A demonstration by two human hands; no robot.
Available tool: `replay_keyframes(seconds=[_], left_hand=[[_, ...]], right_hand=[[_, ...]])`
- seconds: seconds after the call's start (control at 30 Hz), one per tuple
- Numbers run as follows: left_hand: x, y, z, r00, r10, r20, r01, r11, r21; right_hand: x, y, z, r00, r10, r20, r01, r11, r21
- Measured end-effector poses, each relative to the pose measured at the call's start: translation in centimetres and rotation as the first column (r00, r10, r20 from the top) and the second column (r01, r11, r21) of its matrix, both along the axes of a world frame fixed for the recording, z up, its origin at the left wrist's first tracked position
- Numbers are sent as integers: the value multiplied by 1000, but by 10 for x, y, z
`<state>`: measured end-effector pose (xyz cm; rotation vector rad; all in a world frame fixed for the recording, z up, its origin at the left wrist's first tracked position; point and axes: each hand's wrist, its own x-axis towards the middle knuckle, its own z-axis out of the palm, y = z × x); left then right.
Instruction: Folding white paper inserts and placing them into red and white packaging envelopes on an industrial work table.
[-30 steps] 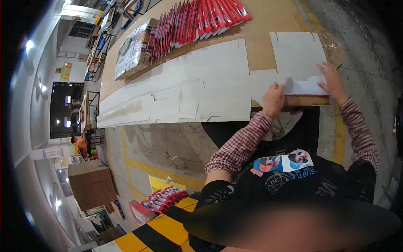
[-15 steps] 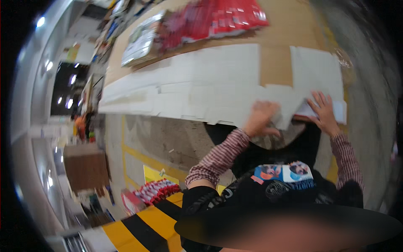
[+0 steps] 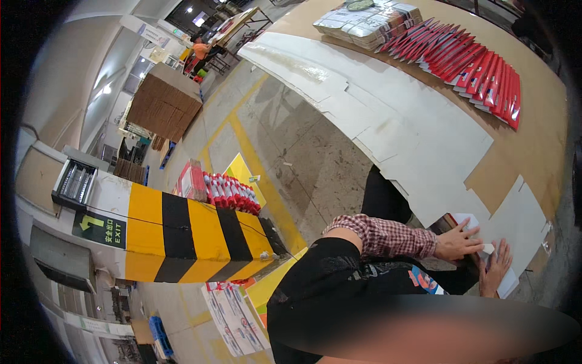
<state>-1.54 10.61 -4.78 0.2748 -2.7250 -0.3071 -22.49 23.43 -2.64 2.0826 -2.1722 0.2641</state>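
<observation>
White folded sheet [image 3: 487, 248] was seen at the bench's [image 3: 541, 151] near edge | left hand [image 3: 458, 242] and right hand [image 3: 496, 268] were loosely spread on it, nothing visibly gripped | judged light, bendable, easily creased; outer edges were deemed best for holding, without pinching

From where I stand, the camera rides on the person's head, the left of a side-by-side pair, looking down over their own black shirt [image 3: 333, 276], which enters at five o'clock. Its wide fisheye darkens and bends at the rim. The left hand [image 3: 459, 243] and right hand [image 3: 496, 265] sit close below it, towards four o'clock; the table [image 3: 539, 164] sweeps from twelve to four. The view leans, so a striped column [image 3: 176, 233] lies sideways at eight, while a distant workbench [image 3: 237, 25] shows small at eleven.
</observation>
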Motion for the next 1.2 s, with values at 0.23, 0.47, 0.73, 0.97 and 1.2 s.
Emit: replay_keyframes(seconds=[0.23, 0.47, 0.73, 0.97, 1.2], left_hand=[[-8, 7, 18, 978, -176, 109, 167, 982, 91], [-64, 46, -4, 859, -496, -124, 506, 786, 356], [47, -70, 47, 887, -73, 455, 110, 992, -56], [-14, -172, 40, 754, -366, 545, 71, 871, 486], [76, -143, 38, 902, 334, 273, -428, 768, 476]], right_hand=[[-2, 68, -9, 815, -393, 426, 578, 494, -649], [20, 17, 12, 311, -58, 949, 690, 700, -183], [21, -32, 60, 902, 25, 432, 0, 998, -58], [39, -34, 39, 998, 20, 65, -10, 990, -143], [20, -52, 15, 902, -93, 422, 71, 995, 68]])
